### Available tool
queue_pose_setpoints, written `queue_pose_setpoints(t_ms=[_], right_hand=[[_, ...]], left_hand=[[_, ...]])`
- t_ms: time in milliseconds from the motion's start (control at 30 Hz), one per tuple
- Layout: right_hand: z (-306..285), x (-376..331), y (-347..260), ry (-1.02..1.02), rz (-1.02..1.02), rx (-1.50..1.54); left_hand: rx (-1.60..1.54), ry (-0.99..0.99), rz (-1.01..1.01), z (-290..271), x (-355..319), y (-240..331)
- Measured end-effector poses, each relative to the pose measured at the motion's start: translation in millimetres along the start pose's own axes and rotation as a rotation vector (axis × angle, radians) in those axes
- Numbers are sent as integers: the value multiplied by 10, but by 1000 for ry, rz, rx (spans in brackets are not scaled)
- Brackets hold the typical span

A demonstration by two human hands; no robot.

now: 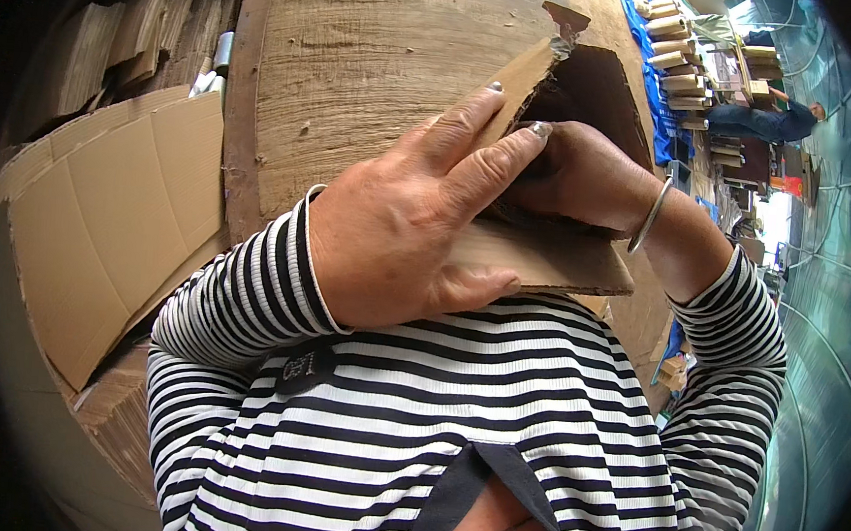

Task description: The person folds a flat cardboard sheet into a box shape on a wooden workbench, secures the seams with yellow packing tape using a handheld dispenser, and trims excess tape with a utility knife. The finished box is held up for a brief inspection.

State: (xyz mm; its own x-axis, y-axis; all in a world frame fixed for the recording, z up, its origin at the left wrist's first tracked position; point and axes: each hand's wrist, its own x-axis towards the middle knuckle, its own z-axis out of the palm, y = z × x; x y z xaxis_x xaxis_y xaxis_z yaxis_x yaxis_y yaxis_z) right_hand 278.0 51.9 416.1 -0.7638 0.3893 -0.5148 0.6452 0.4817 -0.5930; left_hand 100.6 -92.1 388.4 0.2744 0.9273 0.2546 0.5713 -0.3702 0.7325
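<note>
A small brown cardboard box [554,258] with torn, ragged edges lies on the wooden table close to my chest, its dark inside facing right. Across its left side my left hand [399,214] is spread, the fingers over one wall and the thumb along the near flap, gripping it. My right hand [590,173], with a metal bangle [651,215] at the wrist, reaches into the opening. Its fingers are curled in and mostly hidden, so what they hold cannot be made out. A torn scrap of cardboard [566,21] sticks up at the far corner.
The worn wooden tabletop [360,73] stretches away ahead. Large flat cardboard sheets [118,224] lean at the left, below stacked cardboard [90,55]. At the far right are a blue tarp [664,134], rows of rolled or folded cardboard [684,71] and another person [766,123].
</note>
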Motion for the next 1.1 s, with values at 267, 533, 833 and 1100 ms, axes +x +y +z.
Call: queue_pose_setpoints(t_ms=[267, 533, 833, 1100], right_hand=[[-107, 0, 32, -30, 315, 423], [-93, 4, -53, -61, 168, 4], [4, 62, 58, -15, 123, -308], [98, 34, 58, 115, 68, -559]], left_hand=[[-12, 6, 12, 19, -15, 4], [10, 21, 49, 40, 3, 6], [5, 1, 39, 51, 14, 32], [21, 16, 49, 69, -2, 38]])
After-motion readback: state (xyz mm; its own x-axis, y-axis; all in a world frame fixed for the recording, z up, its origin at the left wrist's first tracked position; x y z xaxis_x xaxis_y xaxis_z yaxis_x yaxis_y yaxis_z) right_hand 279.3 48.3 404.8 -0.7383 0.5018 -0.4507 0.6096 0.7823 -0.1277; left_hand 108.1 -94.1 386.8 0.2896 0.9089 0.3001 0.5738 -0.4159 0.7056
